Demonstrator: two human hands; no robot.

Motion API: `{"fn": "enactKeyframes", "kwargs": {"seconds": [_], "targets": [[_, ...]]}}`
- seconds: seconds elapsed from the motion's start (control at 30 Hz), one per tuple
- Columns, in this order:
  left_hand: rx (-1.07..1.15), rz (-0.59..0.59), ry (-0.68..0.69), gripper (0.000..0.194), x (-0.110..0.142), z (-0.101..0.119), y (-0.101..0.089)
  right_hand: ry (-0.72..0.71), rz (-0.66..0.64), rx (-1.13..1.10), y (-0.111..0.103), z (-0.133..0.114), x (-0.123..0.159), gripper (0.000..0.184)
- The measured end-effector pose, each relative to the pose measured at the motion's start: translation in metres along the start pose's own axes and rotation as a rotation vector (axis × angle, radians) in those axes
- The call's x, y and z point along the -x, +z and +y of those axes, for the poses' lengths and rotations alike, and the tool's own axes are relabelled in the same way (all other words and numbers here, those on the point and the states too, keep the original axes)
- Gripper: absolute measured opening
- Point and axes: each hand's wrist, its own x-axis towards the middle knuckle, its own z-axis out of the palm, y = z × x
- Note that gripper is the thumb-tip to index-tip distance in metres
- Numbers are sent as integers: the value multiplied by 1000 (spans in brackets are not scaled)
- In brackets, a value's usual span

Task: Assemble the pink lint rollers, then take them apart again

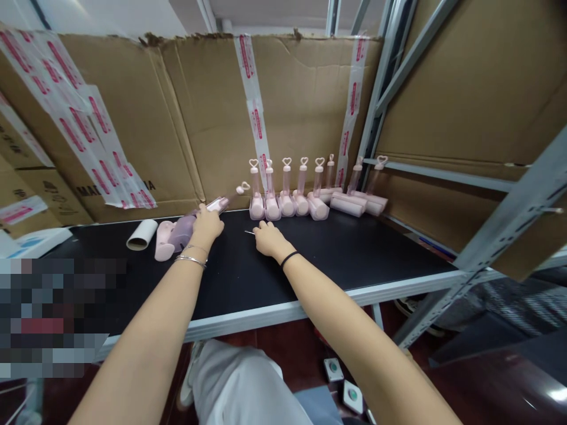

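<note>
My left hand (pixel 209 224) is closed around a pale pink piece with a clear tube and heart-shaped loop (pixel 218 205), lying tilted at the back of the black table. Pinched in my right hand (pixel 268 238) is a thin metal rod (pixel 250 232), its tip pointing left; the rest of it is hidden by my fingers. Beside my left hand lie a translucent purple piece (pixel 182 234) and a pink rounded piece (pixel 163 242). Just beyond my right hand stands a row of similar pink pieces with heart loops (pixel 287 202).
A white hollow tube (pixel 142 235) lies at the left of the black tabletop (pixel 248 283). Taped cardboard (pixel 212 112) walls off the back. A metal shelf frame (pixel 487 230) rises on the right. More pink pieces (pixel 349 203) lean near the back right corner.
</note>
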Motion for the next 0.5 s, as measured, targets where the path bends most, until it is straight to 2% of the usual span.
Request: {"fn": "enactKeyframes", "kwargs": {"seconds": [0.17, 0.27, 0.33, 0.43, 0.5], "targets": [[-97, 163, 73, 51, -13, -3, 5, 7, 26, -10, 1, 5, 10, 42], [-103, 67, 129, 58, -24, -5, 7, 21, 41, -13, 2, 6, 8, 42], [-86, 16, 121, 49, -30, -5, 10, 20, 51, -12, 2, 6, 6, 40], [-100, 69, 66, 44, -34, -1, 12, 35, 86, -23, 0, 7, 4, 39], [-128, 61, 67, 43, -34, 5, 11, 76, 111, -40, -2, 7, 3, 39]]}}
